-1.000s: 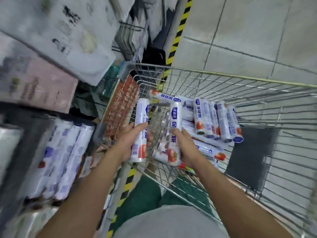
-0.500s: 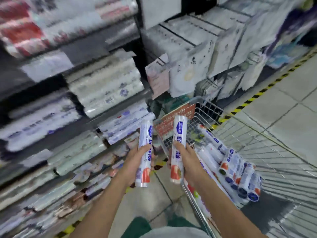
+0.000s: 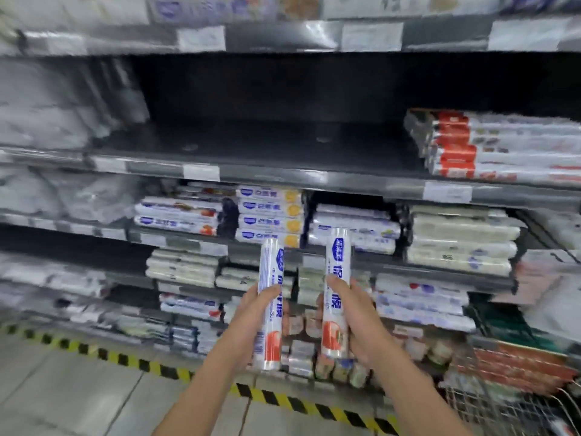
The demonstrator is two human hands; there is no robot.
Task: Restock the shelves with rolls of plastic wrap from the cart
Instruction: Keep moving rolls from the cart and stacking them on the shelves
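My left hand [image 3: 251,322] grips a white roll of plastic wrap [image 3: 271,272] with blue lettering and a red picture, held upright. My right hand [image 3: 358,322] grips a second, matching roll [image 3: 337,256], also upright. Both rolls are raised in front of the shelving, level with its lower shelves. The dark shelf [image 3: 267,143] above them has a wide bare stretch in the middle. Only the wire corner of the cart [image 3: 515,410] shows at the bottom right.
Stacks of boxed and rolled wraps [image 3: 270,215] fill the shelves below the bare one. Red-and-white boxes [image 3: 490,146] lie at its right end, pale packs [image 3: 56,102] at its left. Yellow-black tape [image 3: 157,368] runs along the floor by the shelf base.
The view has swung from the cart up to face the shelves. Both hands have lifted their rolls out of the cart and carried them toward the shelving.
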